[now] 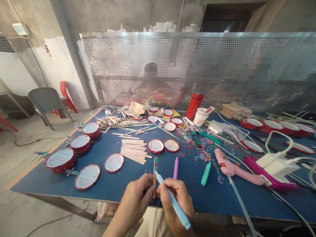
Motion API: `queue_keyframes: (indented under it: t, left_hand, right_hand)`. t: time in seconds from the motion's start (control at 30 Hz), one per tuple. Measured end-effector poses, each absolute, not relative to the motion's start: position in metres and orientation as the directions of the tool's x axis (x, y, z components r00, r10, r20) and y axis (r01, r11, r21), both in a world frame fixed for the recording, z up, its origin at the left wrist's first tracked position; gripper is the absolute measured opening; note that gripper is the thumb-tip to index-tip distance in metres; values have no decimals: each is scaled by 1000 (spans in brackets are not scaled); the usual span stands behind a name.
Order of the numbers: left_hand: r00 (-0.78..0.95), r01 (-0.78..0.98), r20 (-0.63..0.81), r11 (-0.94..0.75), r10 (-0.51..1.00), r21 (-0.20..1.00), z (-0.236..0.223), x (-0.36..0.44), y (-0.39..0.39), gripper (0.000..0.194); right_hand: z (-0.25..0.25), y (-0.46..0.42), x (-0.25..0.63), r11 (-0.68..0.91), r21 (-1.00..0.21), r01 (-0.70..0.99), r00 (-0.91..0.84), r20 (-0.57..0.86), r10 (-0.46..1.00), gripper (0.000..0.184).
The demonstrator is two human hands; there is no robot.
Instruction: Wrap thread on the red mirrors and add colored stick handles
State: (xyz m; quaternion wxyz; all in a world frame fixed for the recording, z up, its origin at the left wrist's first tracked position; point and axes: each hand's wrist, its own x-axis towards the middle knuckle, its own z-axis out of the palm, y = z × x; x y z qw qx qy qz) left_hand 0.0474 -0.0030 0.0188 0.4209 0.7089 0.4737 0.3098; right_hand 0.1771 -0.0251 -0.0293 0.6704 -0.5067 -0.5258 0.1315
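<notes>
Two-handed work at near edge of blue desk [190, 194].
L hand [137, 194] fingers clenched on wooden craft stick [154, 177], held upright; R hand [176, 200] fingers gripping light-blue marker [172, 204], tip at stick. Purple marker [175, 168] just beyond, pink glue gun [234, 169] to right.

You're in a craft workshop: bare concrete floor [37, 168], rough plastered walls [59, 65], perforated metal screen [148, 56], plastic chair [46, 102], long blue workbench [103, 187] strewn with wooden craft sticks [133, 151], rubber bands [204, 154], pink glue gun [229, 168].
</notes>
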Motion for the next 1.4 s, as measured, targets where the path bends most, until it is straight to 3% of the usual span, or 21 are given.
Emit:
queue_keyframes:
  t: [0.6, 0.8, 1.0, 1.3, 1.4]
  left_hand:
    - [351, 394, 63, -208, 934, 895, 19, 47, -3, 13]
    - [355, 396, 69, -217, 932, 892, 18, 47, -4, 16]
    - [354, 402, 65, -215, 933, 890, 17, 48, -4, 14]
    - [349, 415, 88, -238, 933, 878, 18, 47, -4, 14]
    - [346, 415, 89, -237, 934, 879, 18, 47, -4, 14]
  right_hand:
    - [-25, -26, 177, 432, -820, 375, 480, 571, 666, 21]
    - [-26, -28, 177, 476, -813, 334, 430, 581, 691, 20]
    - [-28, -29, 177, 419, -836, 353, 480, 547, 687, 22]
    - [-27, -26, 178, 432, -829, 357, 482, 559, 675, 22]
    - [-27, -24, 178, 505, -783, 364, 460, 623, 633, 20]
